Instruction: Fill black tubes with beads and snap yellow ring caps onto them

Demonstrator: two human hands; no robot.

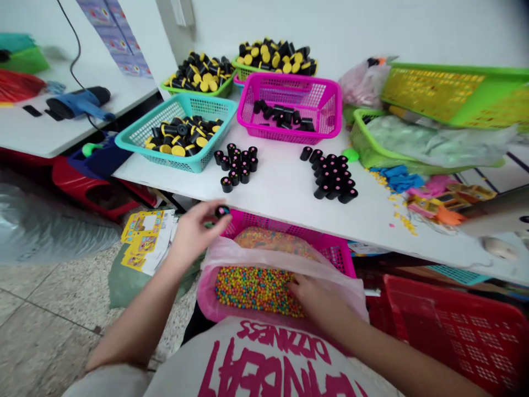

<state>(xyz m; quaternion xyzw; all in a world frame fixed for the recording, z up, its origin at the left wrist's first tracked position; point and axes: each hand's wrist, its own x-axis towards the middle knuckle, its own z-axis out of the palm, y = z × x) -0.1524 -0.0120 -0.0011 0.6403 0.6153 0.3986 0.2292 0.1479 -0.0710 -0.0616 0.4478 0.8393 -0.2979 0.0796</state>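
Observation:
My left hand point(196, 232) is closed around a small black cylinder point(222, 211), just off the table's front edge; a pink and blue spot shows in its top. My right hand point(303, 292) dips into a heap of small multicoloured beads point(252, 286) in a pink plastic bag point(206, 289) at my lap. Its fingers are curled among the beads, the tips partly hidden. A group of upright black cylinders point(235, 165) with coloured dots in their tops stands ahead of my left hand. Another group of cylinders with pink tops point(330, 175) stands to the right.
Black pieces with yellow caps fill a turquoise basket point(198, 164) and green baskets point(227, 88) behind. A magenta basket point(289, 135) holds loose black cylinders. Green baskets point(433, 82) and plastic scraps point(438, 193) lie right. A heat gun point(80, 102) rests on the left table.

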